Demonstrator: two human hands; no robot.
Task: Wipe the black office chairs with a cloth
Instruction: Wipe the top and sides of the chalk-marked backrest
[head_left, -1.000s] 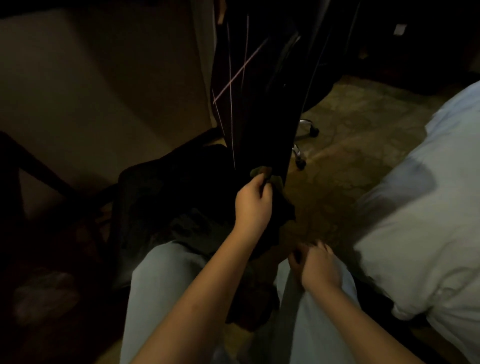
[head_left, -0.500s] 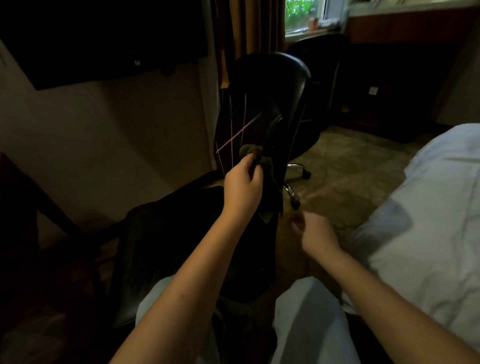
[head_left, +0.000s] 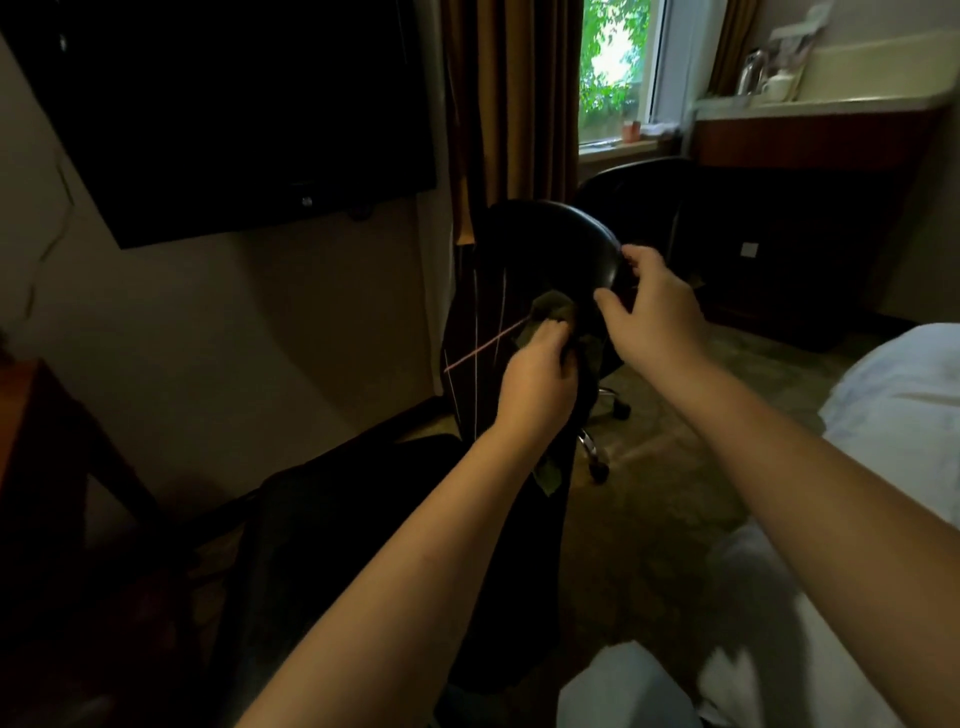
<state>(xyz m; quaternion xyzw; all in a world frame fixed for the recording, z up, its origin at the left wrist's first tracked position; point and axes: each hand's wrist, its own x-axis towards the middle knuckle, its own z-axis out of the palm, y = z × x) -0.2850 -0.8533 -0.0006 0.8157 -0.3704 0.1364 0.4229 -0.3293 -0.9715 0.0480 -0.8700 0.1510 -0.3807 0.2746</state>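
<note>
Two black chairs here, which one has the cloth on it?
The near chair: the left hand holds the cloth against its back. The far chair, by the window, is untouched.

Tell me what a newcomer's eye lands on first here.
At centre, the left hand grips a green cloth against the back of the black office chair, while the right hand holds its top edge. The bright window glows upper right of centre, and a dark wall-mounted TV fills the upper left.
</note>
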